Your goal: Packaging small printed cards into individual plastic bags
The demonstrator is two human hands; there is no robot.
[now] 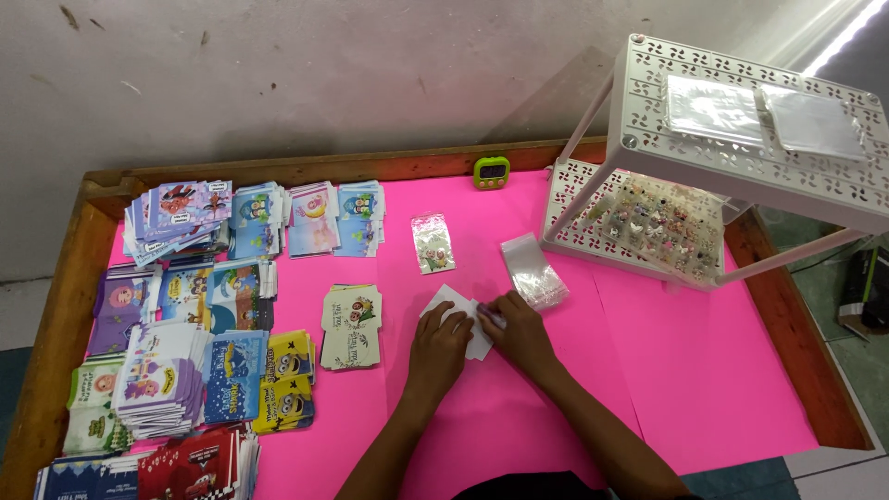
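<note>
My left hand [439, 345] lies flat on a white folded card [450, 301] on the pink table surface [704, 370], pressing it down. Right beside it, my right hand [515, 326] pinches the card's right edge, with something small and pale between the fingertips. Just beyond my right hand lies a stack of clear plastic sleeves [534, 269]. A small filled clear packet [432, 243] rests further back, and a short stack of cream printed cards [352, 325] sits to the left of my left hand.
Many stacks of colourful cartoon cards [190, 324] cover the table's left side. A white perforated two-tier rack [732, 139] stands at the back right, with small trinkets on its lower shelf and clear bags on top. A green timer [491, 171] sits by the wooden rim [56, 315].
</note>
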